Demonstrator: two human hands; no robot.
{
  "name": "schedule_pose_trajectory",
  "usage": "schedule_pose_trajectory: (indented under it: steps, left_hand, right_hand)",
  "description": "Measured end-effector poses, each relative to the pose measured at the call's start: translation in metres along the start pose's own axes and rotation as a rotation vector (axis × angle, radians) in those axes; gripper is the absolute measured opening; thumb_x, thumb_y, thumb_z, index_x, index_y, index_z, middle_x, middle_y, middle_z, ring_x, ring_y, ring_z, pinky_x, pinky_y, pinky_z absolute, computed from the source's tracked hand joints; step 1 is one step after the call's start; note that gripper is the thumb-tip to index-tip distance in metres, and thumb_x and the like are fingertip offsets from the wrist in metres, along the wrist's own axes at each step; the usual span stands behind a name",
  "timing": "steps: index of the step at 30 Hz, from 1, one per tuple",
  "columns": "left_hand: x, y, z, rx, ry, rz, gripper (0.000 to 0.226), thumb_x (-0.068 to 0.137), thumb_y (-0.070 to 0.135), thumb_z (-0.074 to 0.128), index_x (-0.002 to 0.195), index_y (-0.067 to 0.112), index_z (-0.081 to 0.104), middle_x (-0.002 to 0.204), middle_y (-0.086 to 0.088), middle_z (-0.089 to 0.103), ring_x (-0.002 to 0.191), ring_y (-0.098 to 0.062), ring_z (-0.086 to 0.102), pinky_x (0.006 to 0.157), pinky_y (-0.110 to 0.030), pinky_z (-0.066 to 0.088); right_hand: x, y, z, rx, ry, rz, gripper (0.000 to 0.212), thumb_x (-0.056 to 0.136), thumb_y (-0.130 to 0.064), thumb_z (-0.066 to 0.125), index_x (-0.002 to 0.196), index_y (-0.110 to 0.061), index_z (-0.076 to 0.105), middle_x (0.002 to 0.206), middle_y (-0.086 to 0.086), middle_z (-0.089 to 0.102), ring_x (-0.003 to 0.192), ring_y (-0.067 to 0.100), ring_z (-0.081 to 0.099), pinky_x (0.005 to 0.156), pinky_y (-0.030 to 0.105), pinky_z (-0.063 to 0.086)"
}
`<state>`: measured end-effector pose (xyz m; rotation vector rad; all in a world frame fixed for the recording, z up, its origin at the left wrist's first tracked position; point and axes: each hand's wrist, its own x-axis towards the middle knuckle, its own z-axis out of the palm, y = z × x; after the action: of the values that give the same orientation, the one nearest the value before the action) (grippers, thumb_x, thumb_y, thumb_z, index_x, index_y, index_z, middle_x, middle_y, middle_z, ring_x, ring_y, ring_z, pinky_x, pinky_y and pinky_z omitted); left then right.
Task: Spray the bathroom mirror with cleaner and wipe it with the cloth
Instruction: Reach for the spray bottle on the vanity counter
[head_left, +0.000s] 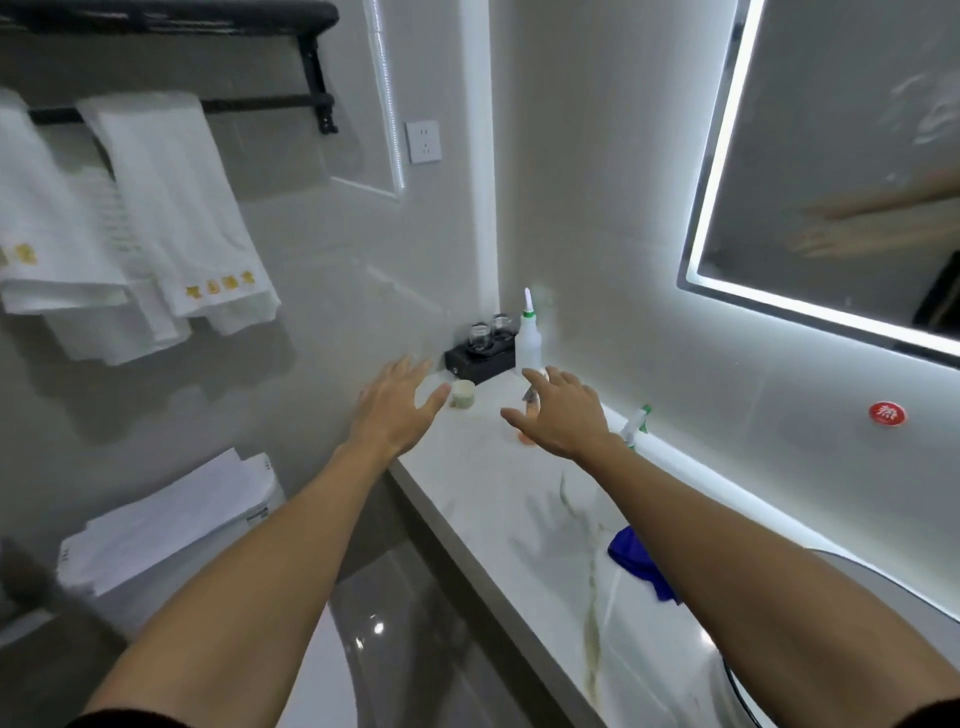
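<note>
1. Head view: both hands are spread wide and empty, left hand (397, 402) and right hand (563, 410) over the counter (467, 467).
2. Spray bottle (636, 423) stands just right of the right hand; I'd grip its neck firmly.
3. Cloth (631, 558) lies behind, under the forearm.
4. Squeeze bottle (527, 340) beyond: contents unclear.
5. Mirror (841, 171) hangs upper right.

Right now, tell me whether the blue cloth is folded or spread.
Bunched, neither: the blue cloth lies crumpled on the counter, partly hidden by the right forearm.
</note>
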<state>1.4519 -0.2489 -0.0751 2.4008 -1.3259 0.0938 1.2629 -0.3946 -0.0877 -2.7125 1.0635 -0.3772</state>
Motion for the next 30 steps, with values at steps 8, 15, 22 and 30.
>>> schedule_pose_trajectory:
  steps: [8, 15, 22, 30]
  left_hand:
    - [0.088, 0.023, 0.038, -0.11, -0.045, 0.249, 0.061, 0.098, 0.057, 0.038, 0.152, 0.028, 0.033, 0.159, -0.005, 0.033, 0.147, -0.022, 0.027, 0.117, -0.043, 0.025]
    - [0.133, 0.116, 0.103, -0.348, -0.187, 0.43, 0.059, 0.095, 0.06, 0.043, 0.148, 0.033, 0.038, 0.156, 0.003, 0.038, 0.144, -0.017, 0.033, 0.116, -0.04, 0.032]
    - [0.15, 0.179, 0.145, -0.41, -0.288, 0.475, 0.061, 0.096, 0.06, 0.044, 0.151, 0.036, 0.033, 0.159, 0.005, 0.032, 0.146, -0.019, 0.03, 0.116, -0.039, 0.028]
    - [0.184, 0.204, 0.174, -0.503, -0.201, 0.506, 0.047, 0.094, 0.051, 0.055, 0.134, 0.025, 0.059, 0.14, 0.002, 0.058, 0.131, -0.018, 0.05, 0.109, -0.034, 0.037]
  right_hand:
    - [0.023, 0.038, -0.014, 0.024, 0.092, 0.254, 0.075, 0.093, -0.065, 0.048, 0.154, -0.025, 0.031, 0.159, 0.008, 0.035, 0.147, 0.029, 0.03, 0.117, 0.047, 0.029]
    - [0.014, 0.12, -0.015, 0.03, 0.165, 0.459, 0.078, 0.091, -0.067, 0.05, 0.154, -0.027, 0.03, 0.161, 0.005, 0.033, 0.148, 0.027, 0.03, 0.116, 0.047, 0.03]
    - [0.011, 0.192, -0.008, 0.083, 0.209, 0.578, 0.077, 0.09, -0.066, 0.053, 0.153, -0.026, 0.033, 0.16, 0.003, 0.035, 0.147, 0.026, 0.032, 0.115, 0.047, 0.035]
    - [0.022, 0.218, -0.002, 0.119, 0.274, 0.606, 0.076, 0.088, -0.06, 0.062, 0.151, -0.026, 0.036, 0.155, -0.001, 0.042, 0.143, 0.023, 0.038, 0.109, 0.043, 0.038]
